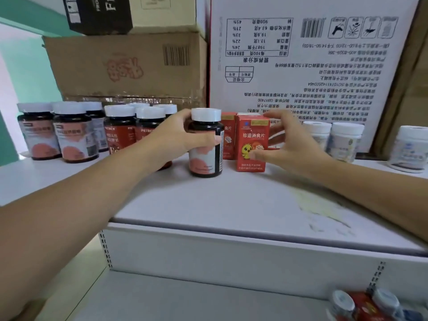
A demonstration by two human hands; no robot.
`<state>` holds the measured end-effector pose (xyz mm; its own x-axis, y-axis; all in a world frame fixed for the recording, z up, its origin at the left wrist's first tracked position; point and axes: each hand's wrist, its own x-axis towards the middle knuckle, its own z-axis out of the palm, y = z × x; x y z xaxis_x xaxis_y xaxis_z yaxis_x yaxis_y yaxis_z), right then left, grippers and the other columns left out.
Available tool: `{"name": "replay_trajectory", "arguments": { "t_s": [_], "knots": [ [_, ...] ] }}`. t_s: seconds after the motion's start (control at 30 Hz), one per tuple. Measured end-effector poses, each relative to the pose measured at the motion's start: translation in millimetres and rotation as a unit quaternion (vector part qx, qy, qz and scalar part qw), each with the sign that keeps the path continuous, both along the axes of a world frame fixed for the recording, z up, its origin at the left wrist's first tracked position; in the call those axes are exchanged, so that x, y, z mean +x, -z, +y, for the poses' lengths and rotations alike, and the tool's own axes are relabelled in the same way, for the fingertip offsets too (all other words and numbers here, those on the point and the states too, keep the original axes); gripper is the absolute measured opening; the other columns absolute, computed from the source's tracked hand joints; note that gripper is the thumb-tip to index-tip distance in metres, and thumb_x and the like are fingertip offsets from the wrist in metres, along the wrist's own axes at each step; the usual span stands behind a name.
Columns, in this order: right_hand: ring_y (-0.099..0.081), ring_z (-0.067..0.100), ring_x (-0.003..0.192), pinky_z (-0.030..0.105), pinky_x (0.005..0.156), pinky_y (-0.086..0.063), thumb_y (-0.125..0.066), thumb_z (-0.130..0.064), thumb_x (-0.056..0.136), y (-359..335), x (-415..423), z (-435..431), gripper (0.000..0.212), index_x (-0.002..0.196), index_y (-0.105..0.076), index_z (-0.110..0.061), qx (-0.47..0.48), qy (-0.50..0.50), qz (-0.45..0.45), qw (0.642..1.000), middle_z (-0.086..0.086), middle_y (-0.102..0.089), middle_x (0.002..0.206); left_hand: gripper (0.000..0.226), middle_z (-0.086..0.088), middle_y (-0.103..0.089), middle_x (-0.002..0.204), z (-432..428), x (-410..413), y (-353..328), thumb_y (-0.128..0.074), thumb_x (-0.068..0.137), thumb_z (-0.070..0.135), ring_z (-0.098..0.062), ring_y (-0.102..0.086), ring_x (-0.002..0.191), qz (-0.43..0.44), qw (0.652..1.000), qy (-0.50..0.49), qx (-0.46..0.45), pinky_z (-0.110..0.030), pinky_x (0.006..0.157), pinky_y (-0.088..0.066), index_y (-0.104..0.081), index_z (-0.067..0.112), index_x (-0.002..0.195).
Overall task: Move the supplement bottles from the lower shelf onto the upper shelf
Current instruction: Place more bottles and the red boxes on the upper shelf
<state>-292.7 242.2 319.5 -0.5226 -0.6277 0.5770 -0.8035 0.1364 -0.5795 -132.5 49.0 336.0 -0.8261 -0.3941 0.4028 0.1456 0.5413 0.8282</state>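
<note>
Half the dark white-capped bottle (205, 158) hides under our gripping left hand (183, 135); at three o'clock, our right hand (296, 147) brackets the red cardboard carton (251, 135), hold unclear.
</note>
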Motion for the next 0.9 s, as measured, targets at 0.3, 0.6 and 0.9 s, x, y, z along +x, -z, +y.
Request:
{"name": "replay_trajectory", "arguments": {
  "t_s": [0.3, 0.6, 0.9],
  "knots": [
    [-0.042, -0.001, 0.073, 0.018, 0.065, -0.034, -0.086, -0.038, 0.068, -1.5, 2.6, -1.0, 0.070, 0.120, -0.041, -0.023, -0.041, 0.061, 0.076, 0.994, -0.010, -0.044, 0.091, 0.058, 0.007, -0.072, 0.108, 7.8, 11.5, -0.9, -0.079, 0.064, 0.046, -0.013, -0.068, 0.104, 0.000, 0.998, -0.046, -0.031, -0.044, 0.097, -0.052, -0.060, 0.027, 0.116],
    [-0.055, 0.011, 0.105, 0.027, 0.087, -0.043, -0.053, -0.050, 0.091, -22.3, 66.4, -0.1, 0.045, 0.127, -0.057, -0.024, 0.320, -0.091, 0.232, 0.914, -0.008, -0.059, 0.121, 0.045, 0.000, -0.073, 0.101, 29.5, 69.0, -32.1, -0.081, 0.075, 0.029, -0.015, -0.072, 0.092, -0.050, 0.991, -0.106, -0.063, -0.039, 0.088, -0.057, -0.062, 0.021, 0.115],
    [-0.043, 0.009, 0.130, 0.018, 0.093, -0.031, -0.044, -0.051, 0.097, -23.7, 144.2, -51.4, 0.052, 0.142, -0.045, -0.026, 0.323, -0.175, 0.241, 0.898, -0.009, -0.044, 0.147, 0.038, 0.003, -0.070, 0.102, -8.5, 157.8, -37.4, -0.076, 0.081, 0.028, -0.008, -0.071, 0.085, -0.061, 0.980, -0.179, -0.060, -0.025, 0.066, -0.055, -0.061, 0.024, 0.116]
  ]
}}
